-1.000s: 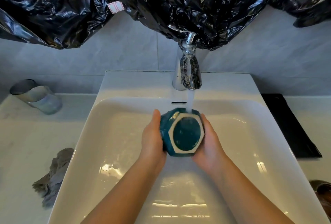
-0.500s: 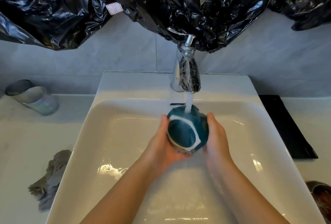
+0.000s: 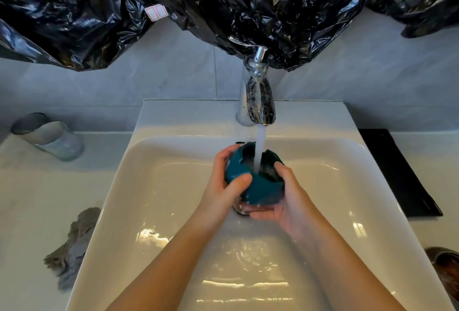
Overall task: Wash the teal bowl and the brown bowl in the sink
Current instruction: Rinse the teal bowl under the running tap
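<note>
Over the sink [image 3: 159,186], the left hand [image 3: 222,194] curls round the left wall of the teal bowl [image 3: 260,187], thumb pressed on its outside. Water from the tap [image 3: 259,102] falls into the bowl's upturned mouth, and the right hand [image 3: 288,205] cups it from below, thumb hooked over the rim. The teal bowl looks mid-rinse rather than finished, and the brown bowl [image 3: 445,269] sits on the counter at far right, apparently not yet washed.

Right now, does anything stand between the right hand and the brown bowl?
Nothing visible does. The brown bowl sits on the counter right of the sink, partly out of frame. The right hand holds the teal bowl with the left hand.
</note>
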`<state>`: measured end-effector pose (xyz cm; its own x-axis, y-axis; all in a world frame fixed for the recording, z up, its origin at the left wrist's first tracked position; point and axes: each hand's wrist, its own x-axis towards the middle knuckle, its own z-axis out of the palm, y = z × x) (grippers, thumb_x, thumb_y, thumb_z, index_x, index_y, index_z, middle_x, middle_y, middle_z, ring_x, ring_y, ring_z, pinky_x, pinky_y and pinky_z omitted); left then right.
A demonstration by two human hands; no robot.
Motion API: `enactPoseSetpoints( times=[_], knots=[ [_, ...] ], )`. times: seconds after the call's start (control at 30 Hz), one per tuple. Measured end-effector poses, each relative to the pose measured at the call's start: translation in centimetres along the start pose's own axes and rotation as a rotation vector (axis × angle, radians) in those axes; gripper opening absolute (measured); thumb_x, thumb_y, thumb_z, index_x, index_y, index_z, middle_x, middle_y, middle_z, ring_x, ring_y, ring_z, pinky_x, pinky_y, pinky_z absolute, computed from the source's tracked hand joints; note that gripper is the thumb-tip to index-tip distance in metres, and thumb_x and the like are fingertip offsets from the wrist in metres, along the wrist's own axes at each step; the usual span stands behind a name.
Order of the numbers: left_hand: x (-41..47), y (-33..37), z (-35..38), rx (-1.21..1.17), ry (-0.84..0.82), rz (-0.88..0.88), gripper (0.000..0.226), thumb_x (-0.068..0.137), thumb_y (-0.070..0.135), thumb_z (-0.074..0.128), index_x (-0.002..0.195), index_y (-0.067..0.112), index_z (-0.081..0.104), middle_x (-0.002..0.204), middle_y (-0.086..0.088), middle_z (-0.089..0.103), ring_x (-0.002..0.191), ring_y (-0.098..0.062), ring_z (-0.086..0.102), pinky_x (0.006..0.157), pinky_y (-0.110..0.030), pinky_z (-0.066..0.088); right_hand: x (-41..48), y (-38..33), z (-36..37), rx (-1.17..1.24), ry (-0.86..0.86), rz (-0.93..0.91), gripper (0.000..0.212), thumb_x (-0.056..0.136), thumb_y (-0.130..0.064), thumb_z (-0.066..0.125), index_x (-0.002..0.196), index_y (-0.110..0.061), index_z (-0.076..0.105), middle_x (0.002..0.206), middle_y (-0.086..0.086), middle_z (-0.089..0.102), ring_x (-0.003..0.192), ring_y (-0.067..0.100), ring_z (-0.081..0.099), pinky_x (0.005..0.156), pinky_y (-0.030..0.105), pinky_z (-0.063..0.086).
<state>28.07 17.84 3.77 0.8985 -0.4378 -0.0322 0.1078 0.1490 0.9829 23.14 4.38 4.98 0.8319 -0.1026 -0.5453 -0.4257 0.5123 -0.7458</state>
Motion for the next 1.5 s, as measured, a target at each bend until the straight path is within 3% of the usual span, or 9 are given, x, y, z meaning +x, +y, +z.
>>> enactPoseSetpoints(
  times=[0.33,0.43,0.63,0.87,1.07,1.17,1.3,1.4,1.5],
  knots=[
    [0.7,0.7,-0.5,-0.149,0.214,-0.209,0.044,0.097,0.044,0.036,0.129,0.020,0.054,0.133,0.001,0.057,0.124,-0.012,0.051,0.109,-0.042,0.037,0.4,0.1,0.4,-0.205,0.206,-0.210,0.029,0.100,-0.018,0.039,0.109,-0.037,0.058,0.114,0.002,0.065,0.100,0.023,0.064,0.051,0.032,0.055],
    [0.4,0.9,-0.7,0.053,0.280,-0.078,0.035,0.101,0.036,0.036,0.128,0.022,0.054,0.131,0.005,0.057,0.125,-0.007,0.049,0.104,-0.035,0.042,0.6,0.2,0.7,-0.192,0.125,-0.207,0.030,0.099,-0.017,0.039,0.111,-0.039,0.057,0.117,0.005,0.064,0.100,0.028,0.065,0.057,0.041,0.059],
    [0.6,4.5,-0.5,0.479,0.349,0.297,0.044,0.097,0.013,0.043,0.139,0.028,0.040,0.141,0.015,0.042,0.126,0.010,0.037,0.103,-0.008,0.033,0.4,-0.2,0.3,-0.177,0.143,-0.194,0.023,0.097,-0.021,0.042,0.104,-0.037,0.057,0.112,0.005,0.065,0.099,0.028,0.065,0.048,0.030,0.055],
    [3.8,12.1,2.3,0.859,0.245,0.613,0.065,0.091,0.005,0.044,0.151,0.012,0.018,0.160,0.000,0.013,0.147,-0.009,0.008,0.119,-0.028,0.014,0.7,-0.4,0.5,-0.175,0.132,-0.183,0.027,0.097,-0.018,0.040,0.116,-0.029,0.056,0.119,0.016,0.061,0.100,0.040,0.061,0.038,0.024,0.046],
    [3.8,11.3,0.8,1.150,0.386,0.639,0.057,0.082,0.002,0.048,0.138,0.011,0.041,0.145,-0.003,0.041,0.133,-0.018,0.038,0.106,-0.052,0.034,0.6,-0.3,0.4,-0.162,0.130,-0.226,0.032,0.099,-0.011,0.038,0.107,-0.038,0.054,0.118,0.008,0.060,0.105,0.034,0.062,0.043,0.027,0.051],
    [2.7,10.2,0.4,1.104,0.369,0.595,0.060,0.084,0.000,0.049,0.141,0.015,0.037,0.149,0.000,0.036,0.136,-0.016,0.033,0.110,-0.049,0.031,0.3,-0.1,0.3,-0.153,0.135,-0.255,0.032,0.099,-0.012,0.039,0.110,-0.038,0.055,0.119,0.007,0.062,0.104,0.032,0.063,0.043,0.027,0.050],
    [0.7,8.4,0.2,0.687,0.152,0.246,0.075,0.095,0.022,0.053,0.152,0.026,0.004,0.158,0.015,0.007,0.143,0.001,0.009,0.116,-0.016,0.013,0.4,0.3,0.4,-0.125,0.115,-0.297,0.032,0.084,-0.024,0.050,0.111,-0.040,0.058,0.121,0.007,0.064,0.106,0.033,0.064,0.047,0.032,0.052],
    [-1.2,5.2,-0.7,0.488,0.079,-0.211,0.067,0.095,0.039,0.050,0.151,0.022,0.016,0.144,0.007,0.038,0.121,-0.013,0.053,0.101,-0.031,0.043,0.3,0.3,0.2,-0.126,0.087,-0.346,0.036,0.085,-0.022,0.051,0.115,-0.041,0.058,0.121,0.005,0.065,0.105,0.031,0.066,0.052,0.036,0.055],
    [-1.6,3.1,-1.9,0.253,-0.015,-0.349,0.041,0.099,0.033,0.045,0.134,0.013,0.047,0.115,-0.012,0.066,0.085,-0.022,0.069,0.071,-0.036,0.054,0.3,0.3,0.1,-0.255,0.072,-0.432,0.041,0.096,-0.009,0.046,0.112,-0.046,0.054,0.120,-0.003,0.063,0.106,0.021,0.065,0.057,0.034,0.057]
  ],
)
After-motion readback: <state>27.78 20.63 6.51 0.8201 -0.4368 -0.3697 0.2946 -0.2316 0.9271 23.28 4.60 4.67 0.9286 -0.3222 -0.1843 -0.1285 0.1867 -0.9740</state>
